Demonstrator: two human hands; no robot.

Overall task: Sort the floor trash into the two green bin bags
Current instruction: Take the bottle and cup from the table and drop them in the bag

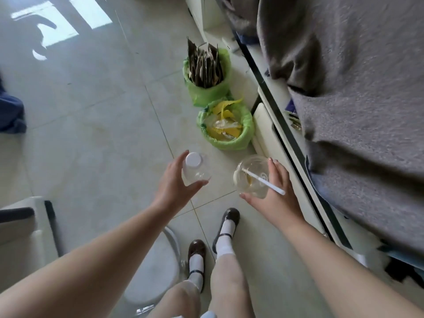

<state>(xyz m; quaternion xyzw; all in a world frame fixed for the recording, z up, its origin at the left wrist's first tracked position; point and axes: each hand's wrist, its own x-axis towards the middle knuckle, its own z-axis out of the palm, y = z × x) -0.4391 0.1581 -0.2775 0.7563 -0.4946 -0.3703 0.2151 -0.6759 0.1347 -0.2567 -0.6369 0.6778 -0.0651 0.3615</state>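
My left hand (171, 183) grips a clear plastic bottle (195, 169) with a white cap, held above the tiled floor. My right hand (274, 193) holds a clear plastic cup (251, 177) with a domed lid and a white straw, a little yellowish residue inside. Ahead on the floor stand two green bin bags. The nearer bag (226, 143) holds yellow and clear plastic scraps. The farther bag (202, 92) is stuffed with upright brown cardboard pieces. Both hands hover short of the nearer bag.
A bed with a grey blanket (358, 92) and a white frame (273, 134) runs along the right. A transparent round stool (158, 260) stands at the lower left beside a white unit (20, 223). Blue fabric (10, 111) lies at the left edge. My feet (226, 228) are below.
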